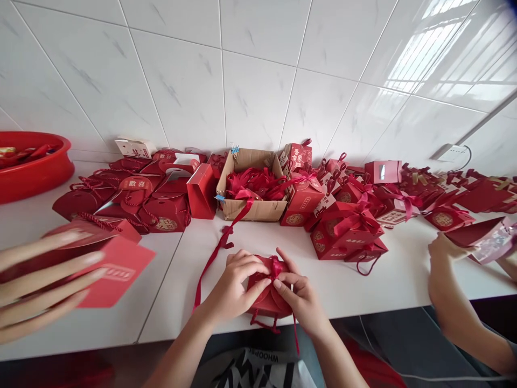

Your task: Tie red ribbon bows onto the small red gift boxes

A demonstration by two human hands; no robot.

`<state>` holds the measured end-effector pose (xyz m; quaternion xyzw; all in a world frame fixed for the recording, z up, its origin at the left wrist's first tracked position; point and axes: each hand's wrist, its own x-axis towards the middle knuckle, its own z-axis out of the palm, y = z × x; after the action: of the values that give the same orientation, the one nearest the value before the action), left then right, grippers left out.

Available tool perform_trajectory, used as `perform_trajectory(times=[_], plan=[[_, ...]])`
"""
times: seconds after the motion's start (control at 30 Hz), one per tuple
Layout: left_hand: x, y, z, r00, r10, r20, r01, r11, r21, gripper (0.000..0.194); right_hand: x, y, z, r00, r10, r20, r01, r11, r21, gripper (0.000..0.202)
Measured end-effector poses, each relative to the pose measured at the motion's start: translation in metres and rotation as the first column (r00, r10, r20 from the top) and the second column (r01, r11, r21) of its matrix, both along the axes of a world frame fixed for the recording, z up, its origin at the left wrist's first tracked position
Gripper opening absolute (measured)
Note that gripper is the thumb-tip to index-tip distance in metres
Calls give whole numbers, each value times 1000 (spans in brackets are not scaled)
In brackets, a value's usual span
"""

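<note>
A small red gift box (264,308) sits at the table's front edge between my hands, its cord handle hanging over the near side. On top of it is a red ribbon bow (276,266). My left hand (246,283) pinches the bow's left side with thumb and forefinger. From the other side, the thumb and forefinger of my right hand (298,293) also grip the ribbon at the knot. One loose ribbon end dangles below my right hand. Left of my hands, a long red ribbon (210,264) runs down from a cardboard box (255,211) full of ribbons.
Red gift boxes (165,213) crowd the left back, and more bowed boxes (347,231) stand at right. A red basin (36,167) is far left. Another person's hand (48,275) reaches in at left with a red box; a co-worker's hand (448,253) holds one at right.
</note>
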<state>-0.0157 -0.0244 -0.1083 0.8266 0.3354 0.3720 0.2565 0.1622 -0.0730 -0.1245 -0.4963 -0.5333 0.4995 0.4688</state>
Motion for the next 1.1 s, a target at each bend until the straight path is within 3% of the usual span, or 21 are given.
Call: perform_trajectory(times=[0.23,0.37,0.43,0.57,0.63,0.7,0.77,0.83,0.93,1.0,1.1], plan=[[-2,-2,-3,1000,8,0,-8,999,36,11,0,-14,4,991,-64,122,63,998,9,32],[-5,0,1,999,17,-27,-17,1000,-21,11,11,-4,3,969,-108,221,76,986,152,20],[-5,0,4,999,3,-54,-5,999,-39,11,16,5,3,924,-141,355,47,965,259,19],[-6,0,10,994,-21,-111,18,1000,-25,13,20,14,13,745,-232,625,-63,909,412,16],[-7,1,11,992,-15,-124,13,1000,-20,13,23,10,24,676,-231,700,-117,904,411,14],[-7,1,12,991,-12,-131,10,1000,-14,12,29,2,36,656,-129,744,-187,927,326,12],[-7,1,12,990,-18,-138,18,1000,-5,12,34,-5,45,658,8,753,-248,946,207,19],[-7,1,13,988,-30,-152,30,1000,-5,12,38,-5,50,685,54,727,-243,957,158,26],[-5,1,14,984,-37,-172,35,999,-12,11,37,8,48,781,-6,625,-181,955,235,31],[-4,2,15,983,-41,-181,41,999,-6,10,32,18,45,843,55,536,-233,934,270,32],[-5,4,17,976,-66,-207,67,998,-1,8,25,27,44,875,181,450,-334,897,288,21]])
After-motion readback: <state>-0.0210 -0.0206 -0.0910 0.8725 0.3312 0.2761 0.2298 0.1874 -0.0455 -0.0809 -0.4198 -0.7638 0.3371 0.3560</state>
